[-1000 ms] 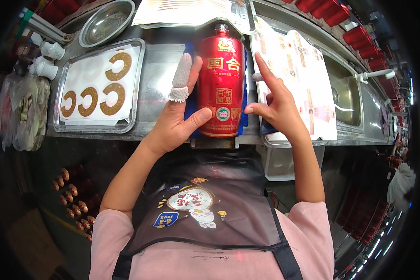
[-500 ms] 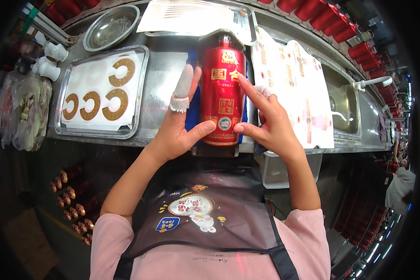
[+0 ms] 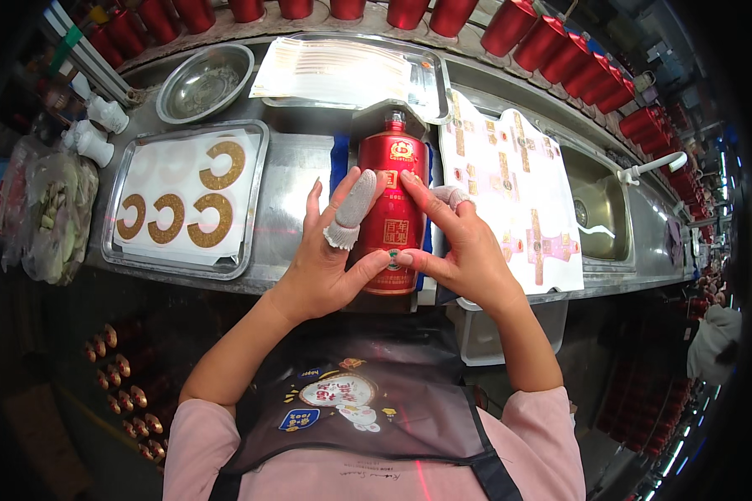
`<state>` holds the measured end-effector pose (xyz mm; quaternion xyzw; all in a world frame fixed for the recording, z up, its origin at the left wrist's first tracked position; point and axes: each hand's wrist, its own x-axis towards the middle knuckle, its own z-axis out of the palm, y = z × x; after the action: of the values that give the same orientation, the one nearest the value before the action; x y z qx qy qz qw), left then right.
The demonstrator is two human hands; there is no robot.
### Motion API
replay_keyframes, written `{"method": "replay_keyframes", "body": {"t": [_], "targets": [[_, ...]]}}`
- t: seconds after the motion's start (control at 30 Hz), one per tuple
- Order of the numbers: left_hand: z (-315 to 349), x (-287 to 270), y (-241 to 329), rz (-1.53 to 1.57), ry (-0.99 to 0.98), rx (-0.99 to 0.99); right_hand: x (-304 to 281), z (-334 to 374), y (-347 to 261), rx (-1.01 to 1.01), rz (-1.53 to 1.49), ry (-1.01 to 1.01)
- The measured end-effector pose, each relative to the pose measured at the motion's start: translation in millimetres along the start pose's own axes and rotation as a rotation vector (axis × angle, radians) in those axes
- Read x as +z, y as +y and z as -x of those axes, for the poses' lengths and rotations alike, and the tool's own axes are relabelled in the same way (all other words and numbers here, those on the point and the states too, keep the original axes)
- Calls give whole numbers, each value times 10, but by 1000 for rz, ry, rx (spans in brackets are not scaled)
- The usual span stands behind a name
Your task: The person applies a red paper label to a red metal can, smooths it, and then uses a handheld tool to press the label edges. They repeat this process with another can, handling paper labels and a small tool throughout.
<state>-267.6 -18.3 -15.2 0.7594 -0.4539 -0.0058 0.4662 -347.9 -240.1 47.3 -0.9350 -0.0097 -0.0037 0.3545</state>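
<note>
A red bottle [image 3: 395, 210] with gold characters lies on its back in front of me, neck pointing away, in a holder with blue sides [image 3: 339, 159]. My left hand [image 3: 322, 263] lies along its left side, fingers stretched out, one wearing a whitish knit finger cover [image 3: 360, 199]. The left thumb presses near a small round green emblem [image 3: 393, 254] low on the bottle. From the right, my right hand [image 3: 476, 255] reaches over the bottle. Its forefinger touches the upper gold characters and its thumb meets the emblem beside the left thumb. Both thumbs partly cover the emblem.
On the left, a metal tray [image 3: 244, 250] holds gold C-shaped decals. Behind it sits a steel bowl [image 3: 205, 83]. Another tray [image 3: 437, 83] stands at the back. Decal sheets [image 3: 518, 196] lie right, beside a sink [image 3: 602, 217]. Red bottles [image 3: 510, 25] line the back ledge.
Both hands have closed in over the bottle, and the thumbs have come together at the round emblem. The right forefinger now touches the upper characters. The whole view has tilted slightly.
</note>
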Motion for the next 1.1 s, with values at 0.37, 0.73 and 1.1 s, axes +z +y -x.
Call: {"method": "replay_keyframes", "body": {"t": [0.37, 0.73, 1.1], "targets": [[58, 24, 17, 76, 11, -20, -20, 5, -35, 44, -14, -41], [134, 93, -48, 257, -20, -145, 30, -22, 40, -7, 48, -34], [148, 43, -116, 559, -2, -261, 57, 129, 218, 65, -171, -72]]}}
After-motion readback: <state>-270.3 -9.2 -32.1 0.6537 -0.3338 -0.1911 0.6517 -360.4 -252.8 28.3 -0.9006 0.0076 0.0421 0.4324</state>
